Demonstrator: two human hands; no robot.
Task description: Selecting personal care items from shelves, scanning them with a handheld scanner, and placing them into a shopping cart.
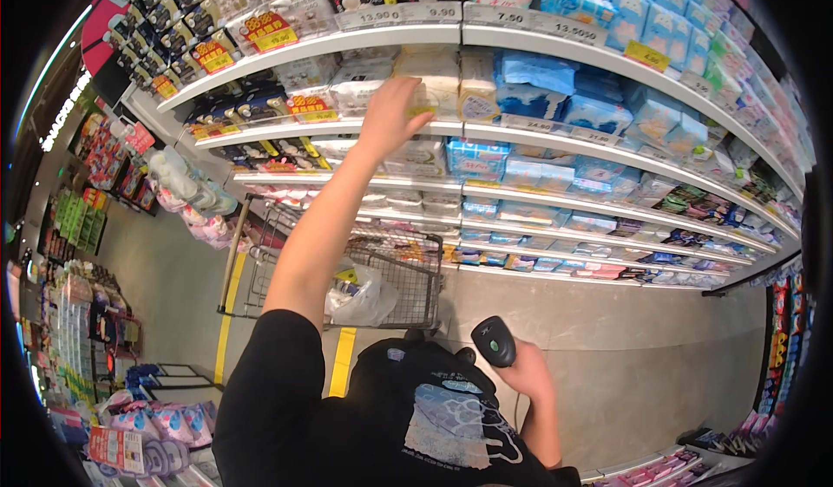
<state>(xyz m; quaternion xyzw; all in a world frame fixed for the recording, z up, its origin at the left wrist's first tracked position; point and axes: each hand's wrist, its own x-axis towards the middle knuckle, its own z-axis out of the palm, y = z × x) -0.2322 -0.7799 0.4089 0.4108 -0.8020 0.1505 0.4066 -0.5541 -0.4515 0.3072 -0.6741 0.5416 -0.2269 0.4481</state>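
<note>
My left hand [392, 116] reaches up to the second shelf from the top, fingers stretched out and thumb apart. It is in front of a white soft pack [360, 88] and a cream-coloured soft pack [434, 75]; whether the fingertips touch either one, I cannot tell. Low at my right side, my right hand [526, 372] is closed around a black handheld scanner [495, 341] with a rounded head and a small green mark. A thin dark cord runs down beside that wrist. Blue soft packs [534, 84] stand to the right of the cream one.
A wire shopping cart [425, 283] stands below my left arm against the shelving, holding a white plastic bag [364, 300]. White shelf edges [416, 129] with price tags curve across the front. Bagged goods [186, 188] hang at the left shelf end. Yellow tape [343, 361] marks the floor.
</note>
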